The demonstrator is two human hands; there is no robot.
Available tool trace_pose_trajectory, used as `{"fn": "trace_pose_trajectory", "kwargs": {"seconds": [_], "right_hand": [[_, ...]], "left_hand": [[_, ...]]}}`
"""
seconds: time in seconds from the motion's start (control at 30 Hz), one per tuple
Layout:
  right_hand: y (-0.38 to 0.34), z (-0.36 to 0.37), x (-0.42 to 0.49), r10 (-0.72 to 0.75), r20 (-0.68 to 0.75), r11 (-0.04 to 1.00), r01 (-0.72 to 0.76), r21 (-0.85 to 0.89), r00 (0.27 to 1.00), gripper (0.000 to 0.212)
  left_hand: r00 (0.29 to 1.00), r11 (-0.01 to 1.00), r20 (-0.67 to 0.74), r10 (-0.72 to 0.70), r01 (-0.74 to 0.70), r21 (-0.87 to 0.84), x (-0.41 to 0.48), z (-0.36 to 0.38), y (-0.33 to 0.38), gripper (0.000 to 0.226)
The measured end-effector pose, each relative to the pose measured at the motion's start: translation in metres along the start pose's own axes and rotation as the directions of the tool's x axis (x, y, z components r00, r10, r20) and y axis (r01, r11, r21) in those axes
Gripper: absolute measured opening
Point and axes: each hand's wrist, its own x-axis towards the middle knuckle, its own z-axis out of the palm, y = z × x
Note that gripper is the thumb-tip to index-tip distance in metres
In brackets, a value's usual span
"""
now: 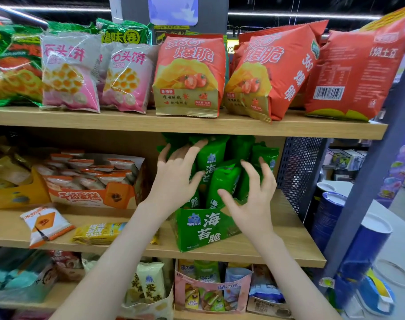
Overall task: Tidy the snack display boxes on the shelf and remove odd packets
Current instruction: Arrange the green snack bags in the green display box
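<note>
**A:** In the head view, where is the seaweed box?

**B:** The green display box [203,229] stands on the middle shelf [277,245], towards its right end, with one corner near the shelf's front edge. The green packets [222,181] stand upright in it, packed close and rising above its low front wall.

**A:** And the hands?

**B:** The left hand [176,179] is over the left side of the packets. Its fingers are spread, the fingertips on the tops of the rear ones and the thumb against a front packet. The right hand [254,199] is at the box's right side, fingers spread and slightly curved, with the tips at the right-hand packets.

**A:** So the grip?

**B:** Wide on both; neither hand clasps a packet. The packets lie between the two palms.

**A:** Anything loose?

**B:** Left of the box, an orange-and-white packet [45,224] and a yellow packet [97,233] lie flat on the same shelf. They are in front of an orange cake box [90,197]. The yellow one runs behind the left forearm.
</note>
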Motion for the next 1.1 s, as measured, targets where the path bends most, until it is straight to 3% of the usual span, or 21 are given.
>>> {"fn": "trace_pose_trajectory", "kwargs": {"seconds": [0.17,0.27,0.4,0.57,0.63,0.73,0.83,0.93,1.0,1.1], "right_hand": [[-0.002,0.007,-0.003,0.003,0.065,1.000,-0.001,-0.031,0.998,0.083],[-0.005,0.009,-0.001,0.014,0.058,0.993,-0.008,-0.115,0.998,0.088],[-0.010,0.001,0.006,0.070,0.067,0.955,-0.047,-0.291,0.995,0.096],[-0.024,-0.006,0.003,-0.184,0.083,0.817,0.200,-0.540,0.979,0.078],[-0.033,-0.001,-0.006,-0.229,0.045,0.800,0.215,-0.561,0.972,0.073],[-0.044,0.002,-0.012,-0.144,0.046,0.878,0.149,-0.455,0.989,0.074],[-0.049,-0.003,-0.012,-0.004,0.208,0.977,0.048,-0.206,0.978,0.082],[-0.047,-0.005,-0.011,0.106,0.325,0.993,-0.116,0.014,0.940,0.090],[-0.042,-0.007,-0.005,0.148,0.275,0.978,-0.181,0.099,0.950,0.088],[-0.038,-0.013,0.007,0.115,0.099,0.973,-0.132,0.190,0.988,0.078]], "left_hand": [[0.997,0.983,-0.058,-0.058,0.047,-0.178,0.006,-0.002,0.004,0.036],[0.986,0.945,-0.039,-0.160,0.141,-0.295,0.009,-0.007,0.009,0.043],[0.979,0.971,0.091,-0.183,0.195,-0.140,0.021,-0.023,0.013,0.063],[0.975,0.980,0.187,-0.121,0.147,-0.136,0.024,-0.026,0.010,0.048],[0.978,0.990,0.184,-0.100,0.117,-0.084,0.019,-0.022,0.007,0.045],[0.976,0.993,0.204,-0.081,0.097,-0.069,0.013,-0.020,0.004,0.051],[0.977,0.971,0.210,-0.022,0.071,-0.229,0.008,-0.019,-0.001,0.069],[0.977,0.968,0.211,-0.001,0.053,-0.243,0.011,-0.015,-0.006,0.062],[0.982,0.960,0.176,-0.068,0.112,-0.255,0.017,-0.016,-0.005,0.048],[0.982,0.948,0.061,-0.177,0.186,-0.257,0.021,-0.017,0.002,0.041]]}}
